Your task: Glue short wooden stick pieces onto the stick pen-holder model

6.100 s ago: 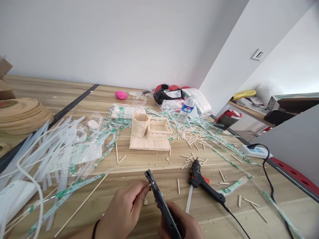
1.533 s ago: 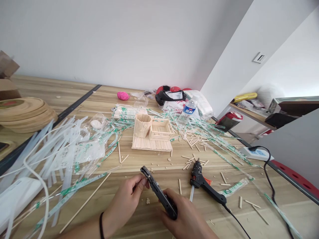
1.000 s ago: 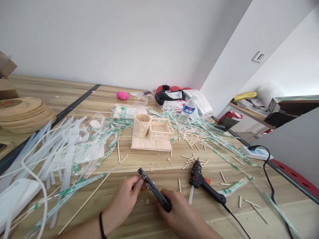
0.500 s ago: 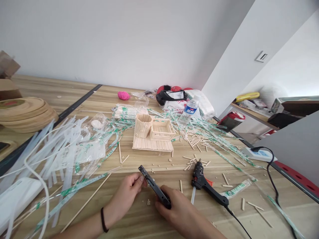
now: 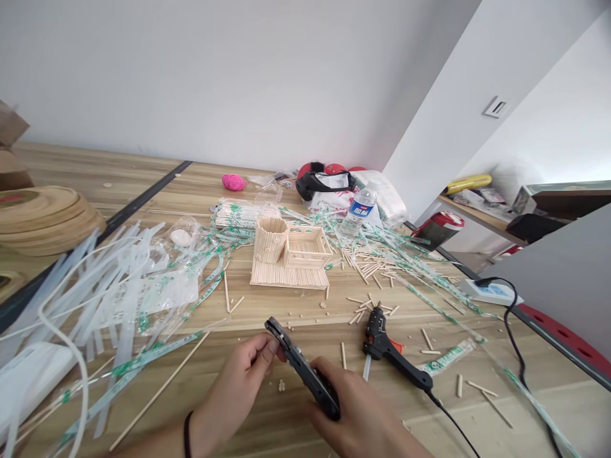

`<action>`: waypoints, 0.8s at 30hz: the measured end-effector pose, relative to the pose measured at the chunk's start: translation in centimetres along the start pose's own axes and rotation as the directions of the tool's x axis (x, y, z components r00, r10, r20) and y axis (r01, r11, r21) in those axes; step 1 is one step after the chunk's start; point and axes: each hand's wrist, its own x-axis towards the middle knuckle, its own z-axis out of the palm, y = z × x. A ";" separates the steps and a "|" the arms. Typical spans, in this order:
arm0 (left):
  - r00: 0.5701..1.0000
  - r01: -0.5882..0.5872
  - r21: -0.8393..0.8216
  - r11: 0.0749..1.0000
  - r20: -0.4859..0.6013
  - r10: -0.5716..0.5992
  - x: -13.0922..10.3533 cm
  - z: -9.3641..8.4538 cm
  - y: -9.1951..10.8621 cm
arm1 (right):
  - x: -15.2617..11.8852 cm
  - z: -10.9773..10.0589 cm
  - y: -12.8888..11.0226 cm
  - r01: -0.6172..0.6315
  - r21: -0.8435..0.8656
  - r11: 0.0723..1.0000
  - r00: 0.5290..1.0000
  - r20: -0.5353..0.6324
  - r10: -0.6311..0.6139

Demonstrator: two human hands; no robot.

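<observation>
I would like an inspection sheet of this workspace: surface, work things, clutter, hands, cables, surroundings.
Surface: wood-grain tabletop, crossed by a dark strip; small offcuts scattered; spills: nothing seen.
Work things: stick model, a round cup and open box on a flat base; glue gun lying beside loose sticks.
Clutter: translucent strips, green-printed wrapper, water bottle, pink yarn.
Hands: right hand grips a black hand tool; left hand pinches at its head, contents unclear.
Cables: glue gun's cord leaves the view; another black cord reaches the white power strip; white cable loops at left.
Surroundings: pale wall, loaded shelf at right; other people: nothing seen.
</observation>
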 end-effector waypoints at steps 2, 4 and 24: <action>1.000 -0.024 0.003 1.000 0.002 0.024 -0.2 0.0 0.4 | -0.1 -0.1 -0.1 -0.001 -0.009 1.000 1.000 0.001 0.001; 0.999 -0.032 0.007 0.999 0.006 0.032 -0.4 0.0 0.6 | -0.2 -0.1 -0.1 0.002 -0.008 1.000 1.000 0.000 -0.002; 0.999 -0.039 0.060 0.997 0.018 0.038 -0.4 0.0 0.1 | -0.4 0.1 0.0 -0.003 -0.024 1.000 1.000 0.010 0.003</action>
